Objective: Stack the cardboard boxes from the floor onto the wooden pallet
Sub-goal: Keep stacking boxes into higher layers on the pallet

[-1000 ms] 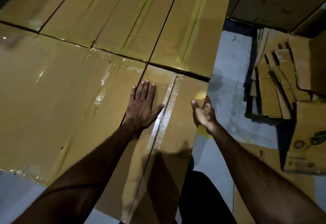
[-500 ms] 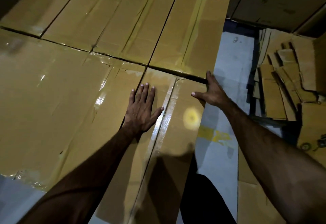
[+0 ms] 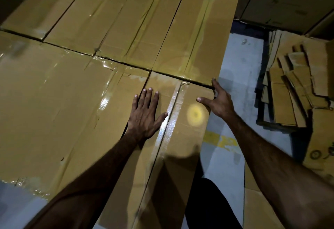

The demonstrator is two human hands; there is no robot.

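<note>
Left hand [image 3: 144,115] lay flat, fingers straight, on box [image 3: 180,147]. Right hand [image 3: 219,100] spread at far corner. Risk: fingers pinched in seam against neighbouring box [image 3: 195,35].

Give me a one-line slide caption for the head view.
Left hand flat on the taped cardboard box, right hand at its far right corner, flattened cardboard piled alongside.

Dim, warm overhead light; tape glare, dark vignetted corners, wide-angle bowing.
</note>
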